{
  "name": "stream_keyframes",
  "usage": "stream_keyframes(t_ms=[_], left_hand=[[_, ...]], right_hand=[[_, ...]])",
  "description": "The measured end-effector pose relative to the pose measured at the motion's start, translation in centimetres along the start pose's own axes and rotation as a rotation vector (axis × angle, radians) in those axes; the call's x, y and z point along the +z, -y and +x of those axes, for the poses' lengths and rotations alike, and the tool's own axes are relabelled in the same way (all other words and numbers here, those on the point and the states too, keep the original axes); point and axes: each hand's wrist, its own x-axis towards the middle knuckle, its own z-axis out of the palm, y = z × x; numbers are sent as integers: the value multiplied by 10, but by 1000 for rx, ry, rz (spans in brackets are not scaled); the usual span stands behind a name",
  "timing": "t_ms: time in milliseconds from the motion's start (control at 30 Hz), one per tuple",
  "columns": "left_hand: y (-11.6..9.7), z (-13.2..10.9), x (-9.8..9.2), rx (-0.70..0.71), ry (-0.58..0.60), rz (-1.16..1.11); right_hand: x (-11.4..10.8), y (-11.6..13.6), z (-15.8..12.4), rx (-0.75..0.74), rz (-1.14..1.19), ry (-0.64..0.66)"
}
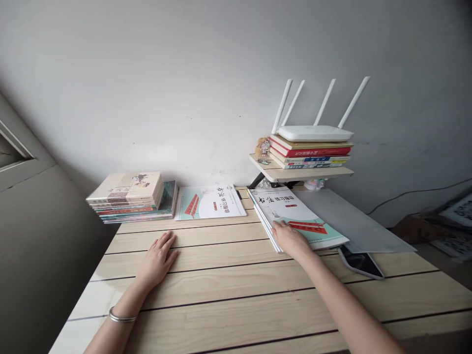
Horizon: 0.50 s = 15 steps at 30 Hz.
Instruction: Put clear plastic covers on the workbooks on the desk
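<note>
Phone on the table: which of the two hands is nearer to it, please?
Right. The right hand rests on the booklets, just left of the phone; the left hand lies on the table, much farther left.

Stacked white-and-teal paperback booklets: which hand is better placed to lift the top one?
Likely the right hand, touching the top booklet; the left hand lies apart on the pale wooden table.

The camera looks from the wearer's head, above the near side of the table, facing forward and down to the wall across the upper half. Its wide view takes in the left hand, lower left, and right hand, right of centre, both nearer than the router, upper right.
</note>
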Motion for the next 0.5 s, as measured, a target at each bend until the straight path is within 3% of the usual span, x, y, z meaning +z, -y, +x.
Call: stream_keyframes(t_ms=[167,333,500], left_hand=[[0,-1,-2,18,15,-14],[-1,-2,-3,18,-10,-42],[-7,-3,-8,-10,-48,-178]], right_hand=[[-8,13,-2,46,-7,-4],[-17,6,-2,102,6,32],[-59,13,-34,168,-70,-10]])
